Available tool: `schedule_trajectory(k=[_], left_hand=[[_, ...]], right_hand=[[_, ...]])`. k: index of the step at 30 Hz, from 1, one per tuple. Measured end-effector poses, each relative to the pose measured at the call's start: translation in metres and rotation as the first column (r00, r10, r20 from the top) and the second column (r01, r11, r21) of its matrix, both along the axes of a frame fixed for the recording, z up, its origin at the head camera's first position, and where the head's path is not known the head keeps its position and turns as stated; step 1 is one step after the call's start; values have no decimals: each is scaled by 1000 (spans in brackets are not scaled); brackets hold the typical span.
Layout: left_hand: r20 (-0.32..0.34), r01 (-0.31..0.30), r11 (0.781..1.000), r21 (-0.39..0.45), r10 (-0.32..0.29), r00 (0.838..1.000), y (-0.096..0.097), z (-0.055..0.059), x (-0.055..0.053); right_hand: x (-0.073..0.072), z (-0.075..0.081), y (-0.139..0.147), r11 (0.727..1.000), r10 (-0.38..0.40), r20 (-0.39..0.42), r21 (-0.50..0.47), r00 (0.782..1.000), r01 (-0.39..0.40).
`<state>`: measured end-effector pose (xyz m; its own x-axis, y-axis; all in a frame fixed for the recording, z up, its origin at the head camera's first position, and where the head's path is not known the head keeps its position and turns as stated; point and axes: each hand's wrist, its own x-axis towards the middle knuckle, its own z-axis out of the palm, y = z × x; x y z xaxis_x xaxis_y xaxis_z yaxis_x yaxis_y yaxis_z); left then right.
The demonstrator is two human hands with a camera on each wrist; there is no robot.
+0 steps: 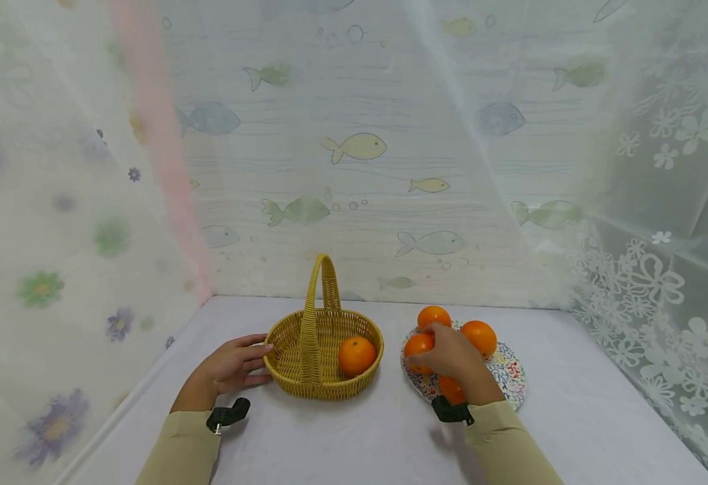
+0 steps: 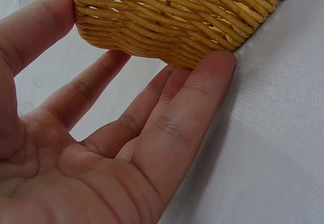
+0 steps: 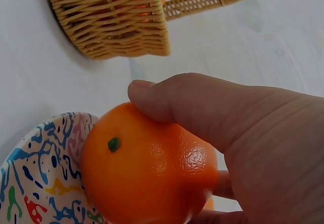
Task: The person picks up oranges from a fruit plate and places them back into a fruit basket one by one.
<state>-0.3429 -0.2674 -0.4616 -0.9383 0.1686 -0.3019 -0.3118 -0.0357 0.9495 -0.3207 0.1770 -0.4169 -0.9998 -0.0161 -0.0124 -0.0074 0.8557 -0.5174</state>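
Orange [image 3: 142,168] at the left side of the patterned plate [image 1: 509,372], the one with the green stem spot [image 3: 114,144] showing. The right hand [image 1: 451,353] has hold of it: thumb laid over one side, fingers curled round the other, so a pinch across the fruit. Whether it touches the plate or hangs just clear, I cannot tell from where I stand.

Three more on the plate: a back orange [image 1: 434,316] just beyond the gripped one, a right-hand orange [image 1: 479,338] near the plate's far edge, and a front orange [image 1: 451,389] mostly hidden under the hand and wrist.

Left of the plate, apart from it, a yellow wicker basket [image 1: 290,386] stands upright, its tall handle [image 1: 309,330] arching over the middle. One basket orange [image 1: 356,356] lies inside, to the right of the handle.

Left hand [image 1: 236,364] at the basket's left end: fingers extended and spread, tips against the weave, nothing pinched. One finger reaches low, near the white cloth [image 1: 341,448].

Both beige sleeves [image 1: 178,448] end at a black wrist mount [image 1: 230,413]. Behind, a pale curtain [image 1: 354,249] printed with fish (yellow, green and grey-blue, mostly drawn side-on).
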Motion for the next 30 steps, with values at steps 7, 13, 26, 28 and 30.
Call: schedule_trajectory(k=[7,13,26,28,30], left_hand=[[5,13,1000,-6,-13,1000,-1,0,-1],[3,15,1000,-5,-15,1000,-2,-1,-1],[-3,-18,1000,-11,17,1000,1,-1,-1],[-2,-10,1000,-11,10,1000,0,-1,0],[-4,0,1000,-12,0,1000,0,-1,0]], right_hand=[[0,-1,1,1000,3,6,2,1000,-3],[0,0,1,1000,6,15,-17,1000,-6],[0,3,1,999,-6,27,-43,1000,7],[0,4,0,999,-2,20,-45,1000,3],[0,6,0,999,-2,14,-52,1000,2]])
